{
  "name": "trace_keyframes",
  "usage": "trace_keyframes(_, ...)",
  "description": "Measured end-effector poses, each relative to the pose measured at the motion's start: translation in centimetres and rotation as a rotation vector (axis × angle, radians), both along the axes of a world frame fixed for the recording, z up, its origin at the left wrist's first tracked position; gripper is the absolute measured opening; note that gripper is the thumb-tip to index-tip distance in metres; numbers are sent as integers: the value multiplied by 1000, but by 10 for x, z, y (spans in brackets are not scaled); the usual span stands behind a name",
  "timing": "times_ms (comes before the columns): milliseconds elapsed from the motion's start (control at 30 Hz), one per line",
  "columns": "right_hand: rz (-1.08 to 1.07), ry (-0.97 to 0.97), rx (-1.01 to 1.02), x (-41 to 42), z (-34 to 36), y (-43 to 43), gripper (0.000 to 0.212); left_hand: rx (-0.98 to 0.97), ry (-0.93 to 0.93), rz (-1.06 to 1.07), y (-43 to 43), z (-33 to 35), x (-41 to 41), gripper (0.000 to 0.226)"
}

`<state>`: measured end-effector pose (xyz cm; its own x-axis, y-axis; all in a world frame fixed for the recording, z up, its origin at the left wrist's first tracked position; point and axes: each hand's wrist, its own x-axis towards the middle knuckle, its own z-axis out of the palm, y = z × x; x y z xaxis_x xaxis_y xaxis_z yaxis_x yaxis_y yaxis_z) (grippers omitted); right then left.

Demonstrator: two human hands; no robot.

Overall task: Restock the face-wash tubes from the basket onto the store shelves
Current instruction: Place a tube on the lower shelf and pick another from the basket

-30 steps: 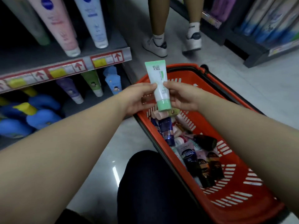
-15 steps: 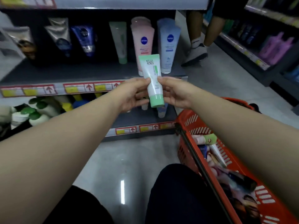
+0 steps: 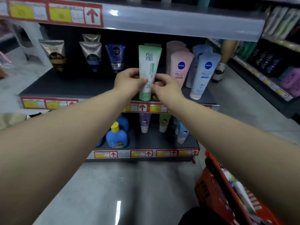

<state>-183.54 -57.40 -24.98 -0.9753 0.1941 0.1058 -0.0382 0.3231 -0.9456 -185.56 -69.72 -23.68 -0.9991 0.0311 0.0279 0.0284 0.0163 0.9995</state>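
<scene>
1. Two hands fill the middle of my head view: the left hand (image 3: pixel 129 82) and the right hand (image 3: pixel 165 88) both pinch the same green face-wash tube (image 3: pixel 149 69), one on each side of its lower half.
2. The left grip is closed on the tube's left edge with thumb and fingertips; the right grip is closed on its right edge, fingers curled in.
3. I see the tube upright, cap down, flat crimped end up, held in front of the middle shelf (image 3: pixel 65 85). I cannot tell whether its cap touches the shelf front.
4. Directly behind it stands another green tube (image 3: pixel 153 45), only its top edge showing.
5. To the right on that shelf stand pink tubes (image 3: pixel 180 67) and pale blue tubes (image 3: pixel 203 73); to the left are a dark blue tube (image 3: pixel 115 57) and bronze-topped tubes (image 3: pixel 55 54).
6. The lower shelf (image 3: pixel 154 140) carries a blue bottle (image 3: pixel 116 137) with a yellow cap, plus small purple, green and blue tubes.
7. The red basket (image 3: pixel 209 189) sits on the floor at lower right, near my right forearm, with more tubes inside, blurred.
8. Another person's leg and shoe (image 3: pixel 219 72) show in the aisle at upper right.
</scene>
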Motion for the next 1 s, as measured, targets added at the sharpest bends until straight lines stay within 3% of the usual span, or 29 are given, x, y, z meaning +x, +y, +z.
trace_keyframes(233, -20, 110, 73, -30, -15, -16, 45, -56, 66, 41, 6, -10, -47, 38)
trace_keyframes(567, -73, 155, 124, -55, -47, -11, 50, -19, 2, -29, 18, -34, -70, 46)
trace_keyframes(767, -90, 114, 174, -58, -48, -12, 42, 67, -91, -108, 14, -42, -76, 56)
trace_keyframes(1000, -70, 8, 110, -52, -39, -13, 39, -76, -30, -147, 19, -28, -56, 57)
